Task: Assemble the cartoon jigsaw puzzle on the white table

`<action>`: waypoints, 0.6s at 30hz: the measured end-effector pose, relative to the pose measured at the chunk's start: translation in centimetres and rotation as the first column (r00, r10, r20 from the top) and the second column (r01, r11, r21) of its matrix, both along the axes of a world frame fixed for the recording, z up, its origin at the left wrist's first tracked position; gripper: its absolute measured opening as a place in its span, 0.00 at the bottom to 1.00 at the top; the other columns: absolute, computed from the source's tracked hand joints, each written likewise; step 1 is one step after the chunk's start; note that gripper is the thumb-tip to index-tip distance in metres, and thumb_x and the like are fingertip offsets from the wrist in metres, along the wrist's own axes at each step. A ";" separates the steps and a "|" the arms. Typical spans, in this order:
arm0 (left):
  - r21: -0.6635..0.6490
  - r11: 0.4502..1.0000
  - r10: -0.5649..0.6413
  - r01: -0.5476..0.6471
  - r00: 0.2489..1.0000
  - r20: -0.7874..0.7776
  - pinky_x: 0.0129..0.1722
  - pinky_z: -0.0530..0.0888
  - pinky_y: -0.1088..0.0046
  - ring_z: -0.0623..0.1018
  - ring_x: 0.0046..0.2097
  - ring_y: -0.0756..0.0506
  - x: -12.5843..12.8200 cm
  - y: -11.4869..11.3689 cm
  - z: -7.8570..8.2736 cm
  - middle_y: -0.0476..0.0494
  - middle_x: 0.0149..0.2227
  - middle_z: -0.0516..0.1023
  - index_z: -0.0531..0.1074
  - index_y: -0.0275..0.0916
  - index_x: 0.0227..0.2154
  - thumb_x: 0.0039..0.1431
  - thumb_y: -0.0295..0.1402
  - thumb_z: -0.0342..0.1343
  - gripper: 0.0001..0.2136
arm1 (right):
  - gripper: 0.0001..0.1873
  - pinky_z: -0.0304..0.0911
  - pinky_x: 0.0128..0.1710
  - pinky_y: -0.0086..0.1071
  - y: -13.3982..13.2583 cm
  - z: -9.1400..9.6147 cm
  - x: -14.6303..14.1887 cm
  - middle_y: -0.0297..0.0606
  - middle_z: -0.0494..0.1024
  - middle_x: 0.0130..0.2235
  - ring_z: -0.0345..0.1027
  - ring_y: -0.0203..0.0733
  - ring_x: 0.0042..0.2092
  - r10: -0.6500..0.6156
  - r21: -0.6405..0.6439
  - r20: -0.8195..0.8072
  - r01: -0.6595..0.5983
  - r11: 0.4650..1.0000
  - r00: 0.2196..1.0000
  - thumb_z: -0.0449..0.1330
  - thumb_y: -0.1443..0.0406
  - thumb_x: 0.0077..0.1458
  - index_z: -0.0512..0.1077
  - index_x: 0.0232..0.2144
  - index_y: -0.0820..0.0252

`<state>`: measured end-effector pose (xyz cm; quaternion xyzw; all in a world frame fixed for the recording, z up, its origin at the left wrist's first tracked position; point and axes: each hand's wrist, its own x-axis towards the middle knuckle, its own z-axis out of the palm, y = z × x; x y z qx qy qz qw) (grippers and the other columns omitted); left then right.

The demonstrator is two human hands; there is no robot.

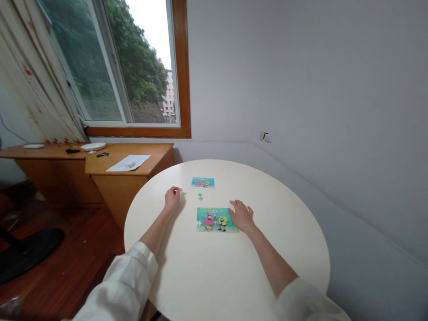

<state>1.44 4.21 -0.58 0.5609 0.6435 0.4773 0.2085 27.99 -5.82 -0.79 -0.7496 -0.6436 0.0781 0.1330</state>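
A colourful cartoon jigsaw puzzle [214,219] lies flat on the round cream table [187,276]. My right hand [241,216] rests with fingers spread on the puzzle's right edge. My left hand [172,198] is closed in a pinch on a small pale puzzle piece [181,191], held just above the table to the left of the puzzle. Two loose teal pieces [200,196] lie between the puzzle and a small reference picture card [202,183] farther back.
Wooden cabinets [127,178] stand at the left under a window, carrying a white plate [92,146], paper [129,163] and small dark items. A grey wall with a socket [265,136] runs behind and to the right. A dark chair base [30,249] sits on the wooden floor.
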 end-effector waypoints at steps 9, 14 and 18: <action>0.089 0.946 -0.248 0.310 0.521 0.817 0.32 0.72 0.72 0.74 0.25 0.52 0.3 -2.6 1.6 0.42 0.24 0.75 0.68 0.32 0.25 0.51 0.31 0.55 0.06 | 0.24 0.37 0.59 0.45 -0.1 0.3 0.1 0.41 0.56 0.60 0.48 0.41 0.60 -0.001 -0.018 0.024 0.002 1.000 1.000 0.42 0.60 0.59 0.57 0.56 0.55; 0.095 0.898 -0.335 0.430 0.526 0.782 0.38 0.73 0.69 0.76 0.29 0.50 0.9 -3.4 1.1 0.40 0.28 0.77 0.68 0.31 0.27 0.43 0.29 0.61 0.09 | 0.24 0.38 0.59 0.45 0.2 0.0 0.2 0.41 0.56 0.60 0.48 0.41 0.60 0.000 -0.017 0.035 0.000 1.000 0.999 0.42 0.60 0.59 0.57 0.56 0.55; 0.044 0.865 -0.388 0.500 0.611 0.690 0.37 0.73 0.69 0.76 0.28 0.49 1.7 -3.9 0.5 0.43 0.24 0.77 0.67 0.32 0.30 0.39 0.29 0.64 0.14 | 0.23 0.38 0.59 0.45 0.1 0.2 0.2 0.41 0.56 0.60 0.48 0.41 0.60 -0.005 -0.023 0.030 0.006 1.000 1.000 0.42 0.60 0.59 0.57 0.56 0.55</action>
